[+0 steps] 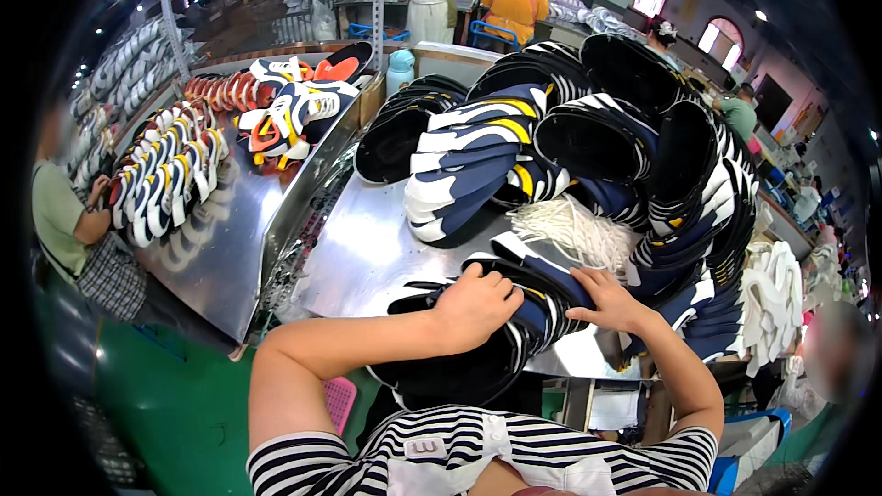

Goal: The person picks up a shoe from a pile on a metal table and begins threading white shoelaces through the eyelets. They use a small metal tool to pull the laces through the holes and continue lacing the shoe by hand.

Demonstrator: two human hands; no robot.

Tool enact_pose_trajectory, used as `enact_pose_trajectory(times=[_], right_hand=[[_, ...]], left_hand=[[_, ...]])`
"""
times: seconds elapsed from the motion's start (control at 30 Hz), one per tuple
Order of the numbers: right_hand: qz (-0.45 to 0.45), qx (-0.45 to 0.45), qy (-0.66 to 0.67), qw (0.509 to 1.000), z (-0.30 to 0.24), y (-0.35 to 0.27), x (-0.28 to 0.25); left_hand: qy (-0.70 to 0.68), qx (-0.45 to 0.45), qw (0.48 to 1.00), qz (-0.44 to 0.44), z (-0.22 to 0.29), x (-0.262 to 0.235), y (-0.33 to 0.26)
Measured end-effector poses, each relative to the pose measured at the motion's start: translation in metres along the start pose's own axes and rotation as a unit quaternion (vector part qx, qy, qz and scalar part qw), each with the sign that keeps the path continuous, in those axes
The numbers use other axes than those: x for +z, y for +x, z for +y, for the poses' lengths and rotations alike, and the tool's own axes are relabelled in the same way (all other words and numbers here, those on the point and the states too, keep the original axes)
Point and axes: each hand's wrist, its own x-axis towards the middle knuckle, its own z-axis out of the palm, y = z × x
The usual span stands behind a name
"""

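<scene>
Close to my body, a nested stack of navy, black and white shoe uppers lies at the table's front edge, its black-lined openings toward me. My left hand is curled over the stack's left part, fingertips bent down onto the uppers. On the right side, my right hand rests against a navy upper with a white band, thumb and fingers stretched apart. Just beyond the hands lies a bundle of white laces. What the left palm covers is hidden.
Tall heaps of nested uppers stand at the back and right of the metal table. White pieces hang at the right edge. Left, a co-worker stands by another metal table with more uppers. A light-blue bottle stands behind.
</scene>
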Motion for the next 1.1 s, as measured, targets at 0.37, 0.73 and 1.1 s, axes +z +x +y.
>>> enact_pose_trajectory(times=[0.37,0.73,1.1], right_hand=[[0.315,-0.124,-0.072,0.938,-0.002,0.174,-0.094],[0.172,-0.028,-0.192,0.966,0.005,0.338,-0.137],[0.443,-0.042,-0.138,0.885,0.012,0.365,-0.123]], left_hand=[[0.038,-0.134,0.985,0.098,-0.144,0.031,0.064],[0.038,-0.225,0.934,0.274,-0.289,0.033,0.095],[0.031,-0.196,0.958,0.207,-0.297,-0.007,0.171]])
